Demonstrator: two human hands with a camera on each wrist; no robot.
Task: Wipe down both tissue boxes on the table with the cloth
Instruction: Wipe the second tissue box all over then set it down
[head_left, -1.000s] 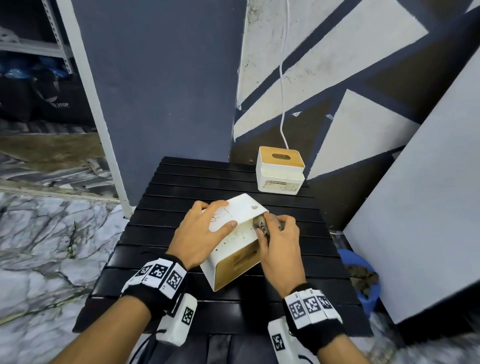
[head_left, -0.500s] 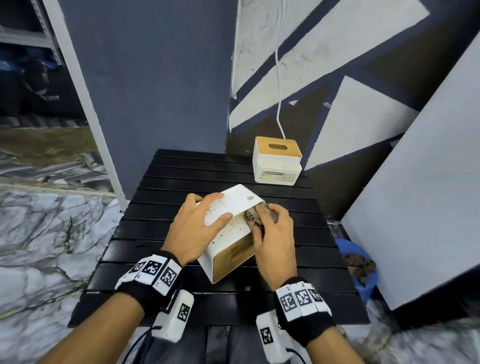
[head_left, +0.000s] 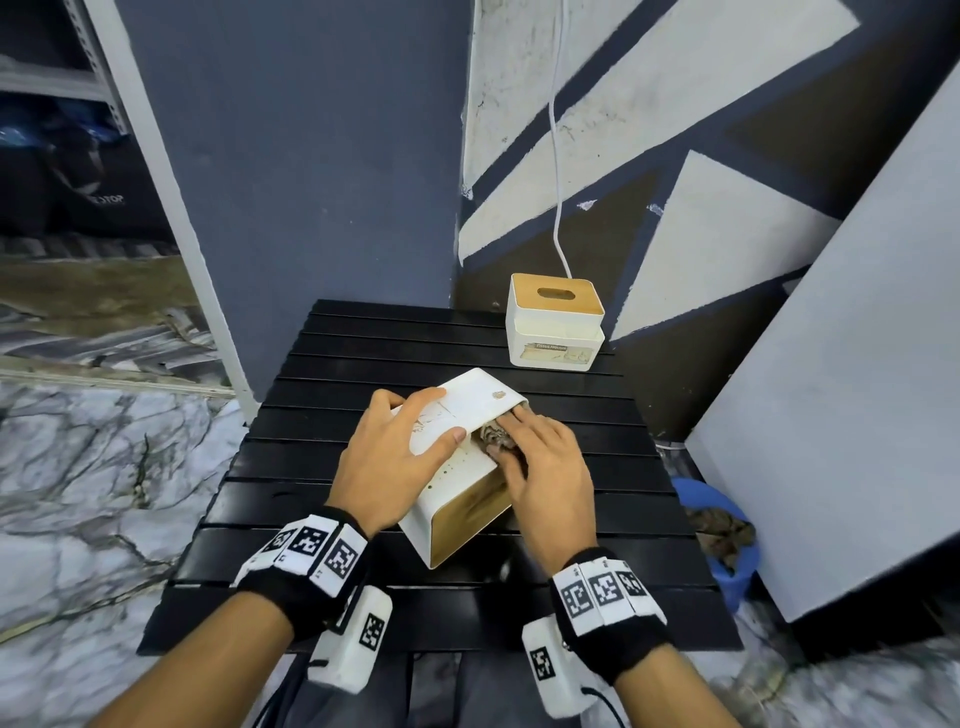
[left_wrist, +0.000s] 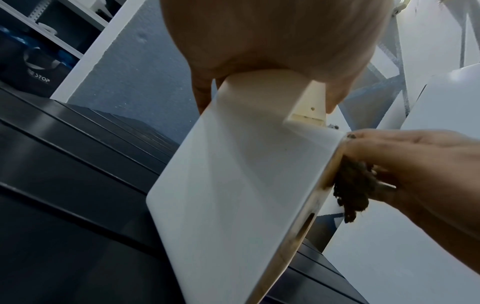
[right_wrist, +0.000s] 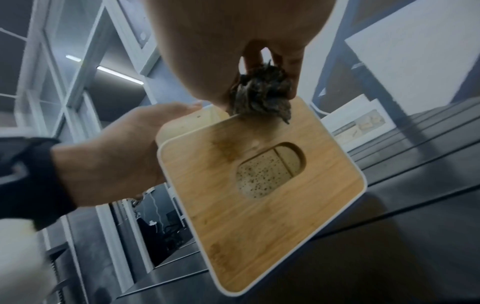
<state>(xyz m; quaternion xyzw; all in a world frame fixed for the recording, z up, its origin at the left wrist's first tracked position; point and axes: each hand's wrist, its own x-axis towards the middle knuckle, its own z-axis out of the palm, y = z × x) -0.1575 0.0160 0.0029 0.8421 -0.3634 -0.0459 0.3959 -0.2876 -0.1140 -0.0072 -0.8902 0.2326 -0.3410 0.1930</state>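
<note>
On the black slatted table (head_left: 363, 603) a white tissue box (head_left: 457, 499) with a wooden lid (right_wrist: 259, 209) is tipped up, its lid facing me. My left hand (head_left: 410, 431) grips the box from the left, thumb across its upper face. My right hand (head_left: 530, 447) holds a bunched dark cloth (head_left: 496, 439) against the box's right side by the lid's edge; the cloth (right_wrist: 259, 96) sits between its fingers and thumb. From the left wrist the box (left_wrist: 246, 174) and the cloth (left_wrist: 353, 185) show too. A second tissue box (head_left: 553, 322) stands upright at the table's far right.
A white cable (head_left: 558, 156) hangs down the painted wall behind the second box. A large white panel (head_left: 857, 415) leans close to the table's right side, with a blue bucket (head_left: 727, 540) on the floor below it. A metal shelf (head_left: 62, 88) stands at the far left.
My right hand has slid the cloth a little along the box's right side towards its far corner. My left hand keeps the same hold on the tipped box.
</note>
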